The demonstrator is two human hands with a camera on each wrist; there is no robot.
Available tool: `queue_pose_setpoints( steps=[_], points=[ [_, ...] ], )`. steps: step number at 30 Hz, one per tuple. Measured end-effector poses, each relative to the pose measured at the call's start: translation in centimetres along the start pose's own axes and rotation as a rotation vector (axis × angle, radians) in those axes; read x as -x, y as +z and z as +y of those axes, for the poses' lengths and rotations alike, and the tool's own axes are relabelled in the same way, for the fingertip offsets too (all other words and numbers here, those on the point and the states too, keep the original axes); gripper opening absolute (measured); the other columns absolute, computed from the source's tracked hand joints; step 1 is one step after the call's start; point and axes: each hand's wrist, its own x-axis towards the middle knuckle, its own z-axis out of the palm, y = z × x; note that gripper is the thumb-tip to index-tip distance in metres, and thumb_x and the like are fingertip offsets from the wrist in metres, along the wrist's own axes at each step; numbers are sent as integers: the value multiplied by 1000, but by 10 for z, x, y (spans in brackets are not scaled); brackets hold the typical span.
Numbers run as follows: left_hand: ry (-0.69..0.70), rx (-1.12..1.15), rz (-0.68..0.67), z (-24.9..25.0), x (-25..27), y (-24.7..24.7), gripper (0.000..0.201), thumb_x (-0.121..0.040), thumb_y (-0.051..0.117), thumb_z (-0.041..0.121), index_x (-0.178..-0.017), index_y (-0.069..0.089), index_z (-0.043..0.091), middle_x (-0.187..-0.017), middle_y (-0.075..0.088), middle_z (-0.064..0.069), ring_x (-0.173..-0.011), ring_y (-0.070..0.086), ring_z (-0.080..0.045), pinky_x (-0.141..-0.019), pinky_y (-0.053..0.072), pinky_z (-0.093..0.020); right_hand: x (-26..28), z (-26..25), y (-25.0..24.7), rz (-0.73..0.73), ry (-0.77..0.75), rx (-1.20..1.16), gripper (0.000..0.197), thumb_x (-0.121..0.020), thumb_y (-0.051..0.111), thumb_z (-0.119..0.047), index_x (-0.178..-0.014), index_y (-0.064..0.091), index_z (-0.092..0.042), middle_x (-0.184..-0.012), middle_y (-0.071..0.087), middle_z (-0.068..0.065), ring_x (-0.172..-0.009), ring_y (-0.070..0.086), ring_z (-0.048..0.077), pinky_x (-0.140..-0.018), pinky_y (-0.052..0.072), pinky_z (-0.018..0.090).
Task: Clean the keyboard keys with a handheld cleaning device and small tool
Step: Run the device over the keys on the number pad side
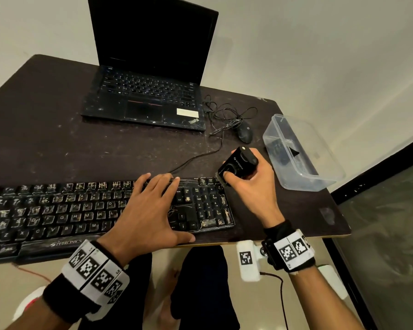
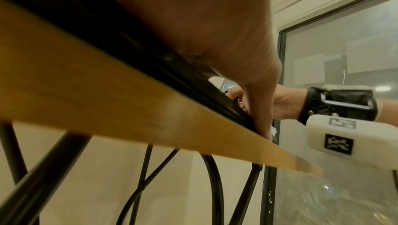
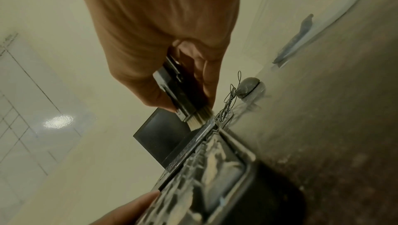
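A black dusty keyboard (image 1: 57, 210) lies along the table's near edge. My left hand (image 1: 150, 206) lies flat on its right-middle keys, fingers straight and spread, thumb at the front rim. My right hand (image 1: 250, 184) grips a small black cleaning device (image 1: 239, 164) at the keyboard's far right corner. In the right wrist view the device (image 3: 178, 85) has pale brush bristles (image 3: 199, 118) that touch the corner of the keyboard (image 3: 206, 169). In the left wrist view my left hand (image 2: 215, 33) presses on the keyboard's front edge (image 2: 150, 62).
An open black laptop (image 1: 150, 86) stands at the back. A wired black mouse (image 1: 244, 132) and tangled cable (image 1: 227, 113) lie right of it. A clear plastic container (image 1: 303, 151) with dark items sits at the right table edge (image 1: 339, 210).
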Motion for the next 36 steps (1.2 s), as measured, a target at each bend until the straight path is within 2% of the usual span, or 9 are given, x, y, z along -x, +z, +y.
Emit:
queue_pose_setpoints(
  steps=[2, 5, 10, 14, 23, 26, 28, 31, 36],
  points=[
    [-1, -4, -1, 0, 0, 0, 136, -60, 47, 103, -157, 42, 7, -158, 44, -10, -151, 37, -25, -128, 7, -48, -3, -1, 5, -26, -9, 23, 39, -80, 83, 2, -109, 67, -19, -89, 74, -19, -84, 72, 1, -78, 55, 17],
    [1, -19, -2, 0, 0, 0, 135, -58, 51, 100, -154, 47, 5, -154, 50, -11, -147, 42, -27, -127, 15, -52, -5, 2, 9, -56, -22, 86, 39, -78, 82, -1, -108, 67, -20, -89, 75, -10, -85, 74, 8, -78, 60, 26],
    [-12, -40, -40, 4, -1, -1, 135, -60, 48, 98, -154, 44, 2, -156, 48, -14, -151, 39, -30, -126, 22, -57, -9, 3, 8, -67, -11, 100, 40, -78, 83, 0, -107, 67, -23, -89, 75, -15, -85, 73, 5, -78, 56, 19],
    [-16, -31, -46, 5, 0, 0, 136, -60, 47, 96, -155, 42, 0, -159, 45, -17, -154, 34, -32, -126, 20, -59, -9, 2, 3, -146, -26, 148, 41, -78, 82, 0, -109, 65, -19, -91, 74, -8, -88, 74, 8, -79, 60, 24],
    [-29, -32, -78, 6, -1, -3, 137, -63, 41, 98, -162, 29, 5, -168, 30, -13, -160, 17, -26, -130, 7, -55, -19, 3, 1, -183, -59, 174, 42, -80, 82, -2, -113, 64, -21, -97, 73, -9, -95, 73, 7, -85, 59, 26],
    [-35, -24, -79, 6, -1, -4, 137, -63, 39, 98, -164, 25, 7, -170, 26, -11, -161, 11, -24, -130, 3, -55, -19, 8, -1, -196, -19, 130, 42, -80, 82, 0, -113, 65, -20, -100, 75, -4, -100, 74, 14, -92, 61, 35],
    [-39, -26, -73, 6, 0, -3, 136, -64, 40, 99, -163, 27, 6, -169, 29, -12, -161, 14, -25, -130, 6, -56, -18, 9, -4, -194, -13, 122, 43, -80, 82, 1, -113, 65, -19, -101, 75, -4, -101, 74, 14, -95, 61, 38],
    [-29, -38, -51, 7, 0, -1, 134, -65, 42, 98, -160, 35, 4, -165, 36, -14, -159, 23, -27, -129, 12, -57, -15, 8, -3, -179, -29, 115, 42, -80, 81, 2, -113, 65, -18, -99, 74, -6, -98, 73, 13, -91, 61, 33],
    [-26, -64, -45, 8, 2, -3, 133, -66, 43, 98, -158, 38, 3, -163, 40, -15, -157, 26, -28, -128, 15, -58, -15, 5, 0, -166, -66, 158, 41, -80, 82, -3, -114, 65, -19, -95, 73, -11, -92, 72, 5, -84, 58, 26]
  ],
)
